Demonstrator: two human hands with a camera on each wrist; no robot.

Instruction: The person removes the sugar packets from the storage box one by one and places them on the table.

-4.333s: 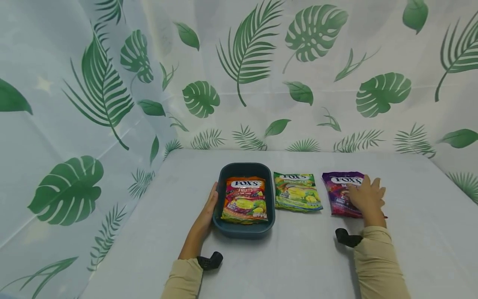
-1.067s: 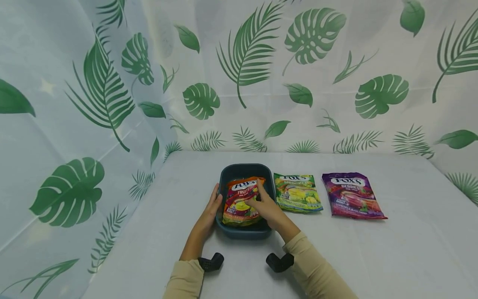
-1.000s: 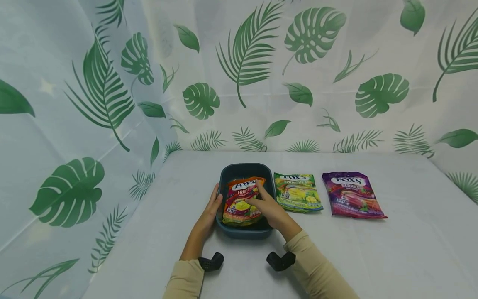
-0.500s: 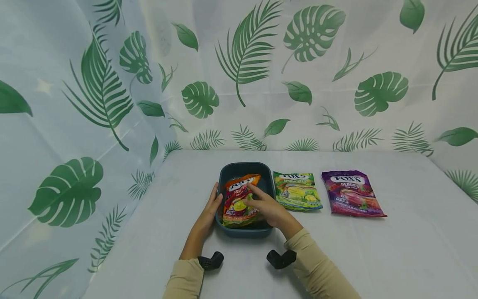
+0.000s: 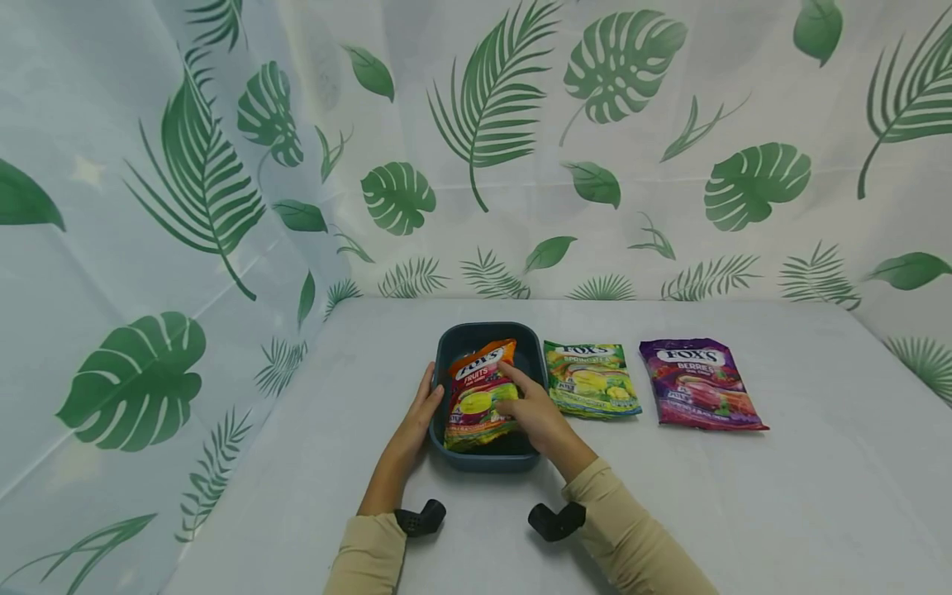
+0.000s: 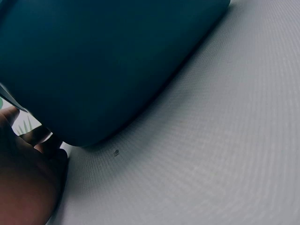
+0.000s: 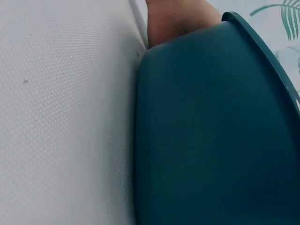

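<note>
In the head view, a dark teal tub (image 5: 487, 464) stands on the table with an orange-red bag of Fox's Fruits candy (image 5: 476, 401) inside it, tilted. My left hand (image 5: 409, 426) lies against the tub's left wall, fingers along the outside, thumb near the rim. My right hand (image 5: 537, 417) reaches over the tub's right front rim and grips the right side of the candy bag, index finger and thumb on its front. Its other fingers are hidden. In the left wrist view, my left hand (image 6: 30, 173) touches the tub's lower edge. The right wrist view mostly shows the tub wall (image 7: 211, 131).
A green Fox's Spring Tea bag (image 5: 591, 382) lies close to the tub's right side. Farther right lies a purple Fox's Berries bag (image 5: 702, 387). A leaf-print curtain (image 5: 506, 165) hangs along the back and left of the white table (image 5: 833, 479).
My right hand has left the purple bag and come to the orange-red bag in the tub. That bag has since turned and shifted slightly up and left. The left hand stays by the tub.
</note>
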